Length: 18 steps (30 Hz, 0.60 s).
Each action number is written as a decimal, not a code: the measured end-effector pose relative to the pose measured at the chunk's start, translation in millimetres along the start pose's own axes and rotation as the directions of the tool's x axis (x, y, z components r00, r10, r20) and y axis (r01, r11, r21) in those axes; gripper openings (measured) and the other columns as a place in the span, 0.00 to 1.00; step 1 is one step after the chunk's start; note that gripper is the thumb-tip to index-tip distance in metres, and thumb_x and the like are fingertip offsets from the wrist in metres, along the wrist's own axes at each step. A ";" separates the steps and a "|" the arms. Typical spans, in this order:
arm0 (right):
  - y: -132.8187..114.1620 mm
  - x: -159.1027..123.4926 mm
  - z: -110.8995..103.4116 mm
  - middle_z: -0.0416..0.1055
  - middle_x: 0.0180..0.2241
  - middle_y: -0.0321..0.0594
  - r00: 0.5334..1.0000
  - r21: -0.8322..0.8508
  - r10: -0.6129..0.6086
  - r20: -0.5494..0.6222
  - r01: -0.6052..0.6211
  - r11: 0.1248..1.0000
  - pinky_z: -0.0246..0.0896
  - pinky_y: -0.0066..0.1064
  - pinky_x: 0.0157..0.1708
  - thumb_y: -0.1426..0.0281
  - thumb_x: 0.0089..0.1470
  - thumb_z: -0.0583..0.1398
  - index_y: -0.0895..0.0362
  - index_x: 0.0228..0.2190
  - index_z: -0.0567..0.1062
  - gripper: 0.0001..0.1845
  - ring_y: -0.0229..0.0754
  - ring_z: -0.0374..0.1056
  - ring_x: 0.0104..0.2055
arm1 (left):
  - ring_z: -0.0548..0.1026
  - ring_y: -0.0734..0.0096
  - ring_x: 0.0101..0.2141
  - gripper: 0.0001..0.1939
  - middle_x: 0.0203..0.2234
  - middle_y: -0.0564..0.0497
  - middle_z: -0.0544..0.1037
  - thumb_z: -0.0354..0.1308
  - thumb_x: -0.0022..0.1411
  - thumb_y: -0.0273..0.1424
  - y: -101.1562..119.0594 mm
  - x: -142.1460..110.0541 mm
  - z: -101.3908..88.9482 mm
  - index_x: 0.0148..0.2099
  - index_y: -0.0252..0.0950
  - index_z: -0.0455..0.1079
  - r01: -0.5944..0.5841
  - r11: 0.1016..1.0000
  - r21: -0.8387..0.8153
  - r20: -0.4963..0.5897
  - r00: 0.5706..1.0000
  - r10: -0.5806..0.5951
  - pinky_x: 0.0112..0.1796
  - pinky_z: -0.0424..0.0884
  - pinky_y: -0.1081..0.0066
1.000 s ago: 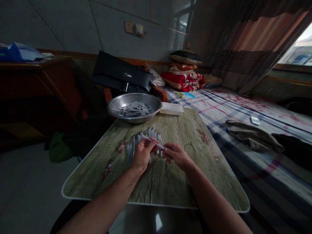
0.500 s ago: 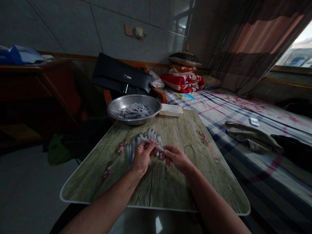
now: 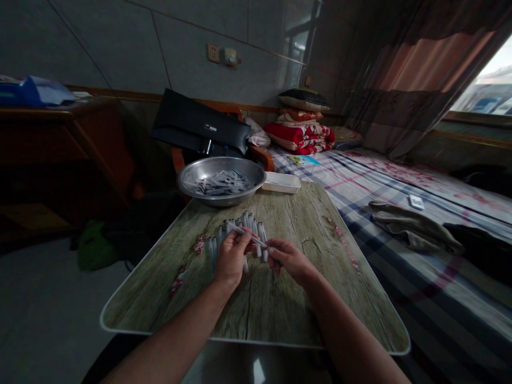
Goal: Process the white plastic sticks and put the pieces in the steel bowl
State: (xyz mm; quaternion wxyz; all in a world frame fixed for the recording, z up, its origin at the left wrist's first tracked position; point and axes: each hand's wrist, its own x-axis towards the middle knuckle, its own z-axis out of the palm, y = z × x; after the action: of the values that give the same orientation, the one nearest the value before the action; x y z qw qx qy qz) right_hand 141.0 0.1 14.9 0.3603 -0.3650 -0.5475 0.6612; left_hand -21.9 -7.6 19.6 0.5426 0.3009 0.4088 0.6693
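My left hand [image 3: 233, 257] grips a slim white tube [image 3: 248, 237] above the tabletop, and my right hand [image 3: 288, 261] pinches the tube's far end between its fingertips. Just beyond and under my hands, several similar white tubes [image 3: 240, 223] lie side by side in a loose row on the wood-patterned table [image 3: 272, 301]. My hands hide the lower part of the row. A steel bowl [image 3: 221, 180] holding a heap of small white-and-grey pieces stands at the table's far edge.
A shallow white tray [image 3: 281, 182] sits next to the bowl. Behind them leans a black monitor [image 3: 200, 121]. A bed with a checked sheet [image 3: 416, 277] runs along the right, with a folded cloth [image 3: 412, 226] on it. A wooden desk [image 3: 60, 128] stands at the left.
Both hands stay in almost the same place with the tube between them. The whole scene sits slightly lower in the picture.
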 end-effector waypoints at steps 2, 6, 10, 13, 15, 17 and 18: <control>-0.4 -0.1 -2.2 0.68 0.20 0.31 0.998 0.065 0.003 -0.057 0.000 0.998 0.58 0.25 0.17 0.61 0.49 0.63 0.56 0.34 0.69 0.13 0.32 0.59 0.16 | 0.77 0.72 0.28 0.16 0.28 0.52 0.78 0.68 0.51 0.41 1.2 3.2 -1.6 0.36 0.37 0.70 -0.035 0.999 -0.004 -0.054 0.998 0.035 0.29 0.72 0.75; -2.5 0.4 -4.9 0.70 0.23 0.34 0.985 0.235 0.009 -0.171 0.032 0.971 0.62 0.28 0.19 0.72 0.41 0.60 0.55 0.27 0.64 0.10 0.35 0.62 0.20 | 0.73 0.74 0.23 0.22 0.25 0.56 0.75 0.67 0.52 0.38 5.0 0.2 -0.2 0.48 0.41 0.67 0.025 0.999 0.027 -0.016 1.000 -0.025 0.24 0.67 0.76; -4.7 2.1 -4.4 0.56 0.16 0.27 0.984 0.337 0.044 -0.174 0.017 0.941 0.54 0.26 0.14 0.72 0.37 0.60 0.55 0.26 0.66 0.09 0.33 0.50 0.16 | 0.65 0.80 0.15 0.29 0.20 0.60 0.72 0.65 0.53 0.36 10.4 -10.5 2.7 0.55 0.43 0.60 0.248 0.967 0.053 0.245 0.936 -0.253 0.17 0.58 0.80; -5.1 2.5 -3.1 0.51 0.16 0.25 0.976 0.357 0.096 -0.196 -0.020 0.934 0.48 0.24 0.13 0.62 0.44 0.63 0.54 0.30 0.67 0.13 0.32 0.45 0.16 | 0.59 0.84 0.13 0.20 0.18 0.60 0.68 0.64 0.53 0.34 12.9 -12.9 0.6 0.47 0.40 0.66 0.403 0.914 0.045 0.411 0.827 -0.385 0.15 0.53 0.82; -4.0 2.3 -2.5 0.50 0.16 0.24 0.971 0.325 0.110 -0.213 -0.036 0.945 0.46 0.24 0.13 0.53 0.47 0.62 0.55 0.29 0.66 0.19 0.31 0.45 0.15 | 0.56 0.85 0.12 0.14 0.16 0.60 0.67 0.65 0.52 0.32 12.8 -11.5 -2.0 0.41 0.38 0.68 0.472 0.881 0.021 0.472 0.773 -0.425 0.15 0.52 0.82; -2.1 2.2 -2.4 0.49 0.16 0.24 0.968 0.278 0.102 -0.229 -0.035 0.960 0.46 0.25 0.13 0.47 0.48 0.62 0.55 0.26 0.64 0.24 0.31 0.44 0.15 | 0.54 0.86 0.11 0.11 0.15 0.60 0.66 0.64 0.52 0.30 11.7 -9.4 -4.1 0.39 0.37 0.69 0.522 0.853 0.003 0.511 0.732 -0.450 0.14 0.51 0.82; -1.1 2.3 -2.5 0.49 0.15 0.24 0.968 0.256 0.094 -0.232 -0.033 0.966 0.45 0.25 0.13 0.46 0.48 0.62 0.54 0.24 0.63 0.26 0.30 0.44 0.15 | 0.53 0.86 0.11 0.10 0.15 0.60 0.66 0.64 0.53 0.30 11.1 -8.4 -4.8 0.39 0.36 0.70 0.544 0.839 -0.005 0.524 0.716 -0.461 0.14 0.50 0.83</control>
State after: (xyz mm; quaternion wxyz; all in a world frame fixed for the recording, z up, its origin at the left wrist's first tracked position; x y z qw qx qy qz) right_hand 142.3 3.4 15.4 0.4462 -0.4122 -0.3995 0.6866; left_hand -29.3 -17.7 27.3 0.8133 0.2977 0.2646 0.4241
